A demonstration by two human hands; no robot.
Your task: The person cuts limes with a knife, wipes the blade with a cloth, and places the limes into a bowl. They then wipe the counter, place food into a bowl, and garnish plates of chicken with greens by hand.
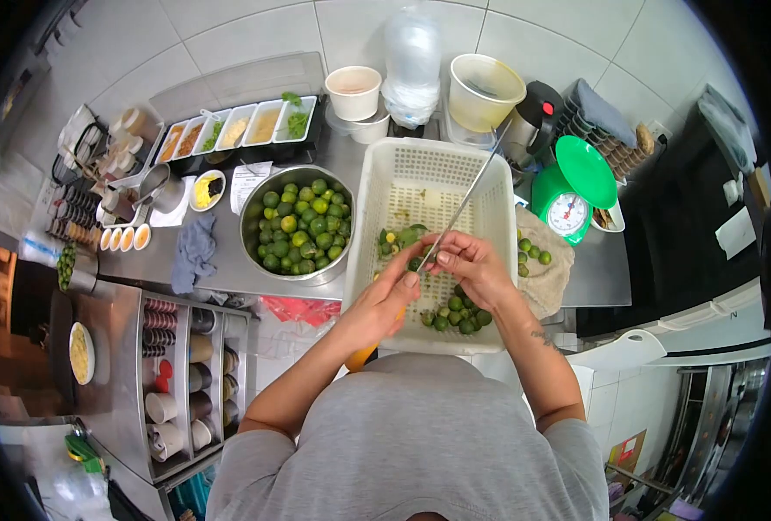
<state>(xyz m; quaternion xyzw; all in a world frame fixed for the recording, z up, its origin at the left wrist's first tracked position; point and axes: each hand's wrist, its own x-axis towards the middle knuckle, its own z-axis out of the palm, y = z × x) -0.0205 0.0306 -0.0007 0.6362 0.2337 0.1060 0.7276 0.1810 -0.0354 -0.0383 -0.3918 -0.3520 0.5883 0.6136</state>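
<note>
My left hand (381,304) is closed around a long, thin-bladed knife (471,193). Its blade slants up and away to the right, and a bit of orange handle shows below the fingers. My right hand (472,267) is closed beside the blade, fingertips pinched on a small green lime (416,263) that they largely hide. Both hands are over a white perforated plastic basket (364,200). Inside it, cut green pieces (400,237) lie beyond my hands, and a cluster of limes (457,314) sits at the near right.
Left of the basket stands a steel pot (248,234) full of limes. A cloth (549,269) with several limes and a green scale (568,187) are on the right. Garnish trays (238,126), a blue rag (194,252) and plastic tubs (487,91) surround the work area.
</note>
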